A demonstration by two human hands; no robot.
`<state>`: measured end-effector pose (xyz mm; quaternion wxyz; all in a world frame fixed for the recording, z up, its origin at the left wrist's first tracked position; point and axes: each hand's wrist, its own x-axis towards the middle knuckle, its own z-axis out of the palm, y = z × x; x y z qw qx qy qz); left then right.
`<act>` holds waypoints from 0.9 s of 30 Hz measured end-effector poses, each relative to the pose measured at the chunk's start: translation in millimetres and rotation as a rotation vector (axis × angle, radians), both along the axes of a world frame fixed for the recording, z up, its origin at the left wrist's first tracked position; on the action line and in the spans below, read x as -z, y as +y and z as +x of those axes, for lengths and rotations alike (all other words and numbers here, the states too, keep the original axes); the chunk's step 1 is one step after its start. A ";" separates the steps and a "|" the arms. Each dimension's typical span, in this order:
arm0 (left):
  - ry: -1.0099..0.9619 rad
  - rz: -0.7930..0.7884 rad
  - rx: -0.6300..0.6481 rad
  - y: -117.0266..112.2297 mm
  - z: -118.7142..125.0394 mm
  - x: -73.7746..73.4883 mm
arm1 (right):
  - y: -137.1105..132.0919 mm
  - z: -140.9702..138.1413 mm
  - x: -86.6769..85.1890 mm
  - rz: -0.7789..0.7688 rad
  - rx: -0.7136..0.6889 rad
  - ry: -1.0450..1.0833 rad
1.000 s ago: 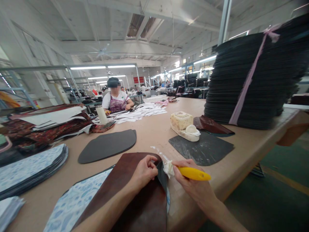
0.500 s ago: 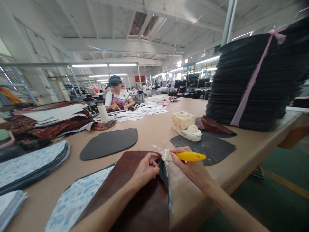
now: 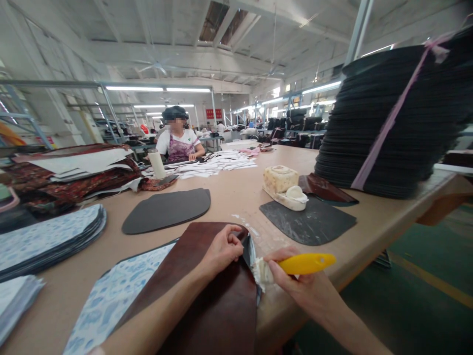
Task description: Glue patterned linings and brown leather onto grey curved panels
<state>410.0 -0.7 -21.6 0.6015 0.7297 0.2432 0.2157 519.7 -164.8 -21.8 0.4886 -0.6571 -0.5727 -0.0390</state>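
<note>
A brown leather panel [image 3: 192, 291] lies before me over a blue-and-white patterned piece [image 3: 118, 291]. My left hand [image 3: 225, 249] pinches the panel's edge near its far right corner and lifts it, baring a dark underside. In my right hand [image 3: 291, 276] is a brush [image 3: 308, 264] with a yellow handle. Its white-coated bristles touch the panel's right edge, just below the lifted part. White smears mark the table paper beside that corner. Beyond, a cream-coloured container [image 3: 281, 182] with a white blob at its front stands on a dark sheet [image 3: 310, 222].
A tall stack of black sheets [image 3: 377, 123], tied with pink ribbon, rises at the right. Grey panels [image 3: 168, 209] and a patterned stack [image 3: 51, 236] lie left. Across the table [image 3: 236, 192], a person [image 3: 179, 138] sits behind white pieces [image 3: 218, 162] and a pale bottle [image 3: 157, 164].
My right hand has drawn the brush toward me along the panel's right edge. My left hand keeps its pinch at the corner. More white smears show on the paper.
</note>
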 end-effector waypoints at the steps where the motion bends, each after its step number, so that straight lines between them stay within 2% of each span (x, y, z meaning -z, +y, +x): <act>1: -0.001 0.000 0.000 -0.4 -0.2 -0.9 | -2.0 0.3 -0.8 -0.024 -0.008 0.016; 5: -0.005 0.003 -0.002 -2.6 -1.3 -4.4 | -7.2 3.0 -8.3 -0.118 -0.048 0.152; 10: -0.012 0.002 0.003 -4.7 -3.3 -6.9 | 1.4 8.7 -21.6 -0.141 -0.102 0.213; 15: -0.005 -0.008 0.013 -3.4 -3.2 -5.7 | 27.6 22.5 -28.5 0.003 -0.054 0.159; 20: 0.009 -0.005 0.008 -4.3 -2.5 -3.4 | 51.6 36.1 -31.5 0.017 -0.060 0.180; 23: 0.021 0.013 -0.013 -2.1 0.8 -3.4 | 53.4 39.8 -33.1 0.060 -0.014 0.216; 27: 0.041 0.068 -0.076 8.0 9.5 -6.6 | 36.1 42.1 -33.8 0.147 0.096 0.257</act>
